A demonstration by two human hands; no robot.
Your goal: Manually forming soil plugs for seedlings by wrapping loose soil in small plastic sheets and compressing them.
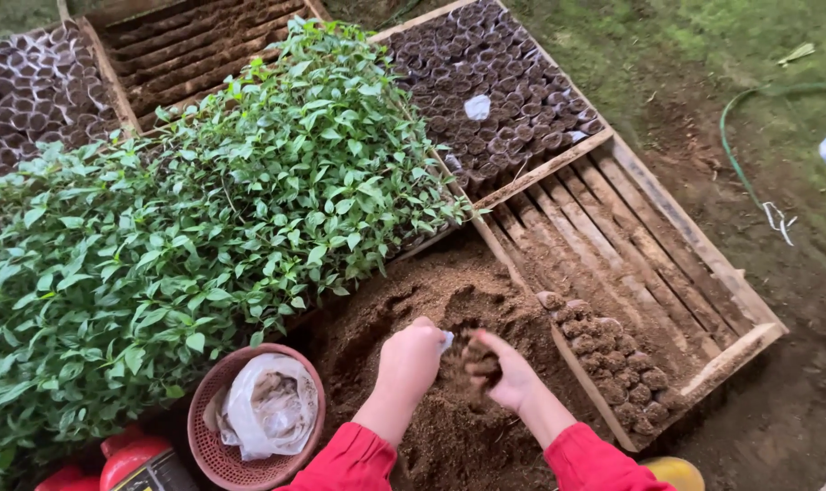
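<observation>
A small white pot (445,341), pinched in the left hand (411,356) over the soil heap (431,300), takes soil from the cupped right hand (499,368); loose grains could spill past its narrow mouth beside the wooden tray (704,245).

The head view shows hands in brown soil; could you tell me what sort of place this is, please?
Probably an outdoor plant nursery. Dense green seedlings stand beside wooden trays packed with small soil-filled pots, and both hands work a heap of loose brown soil on bare ground.
</observation>
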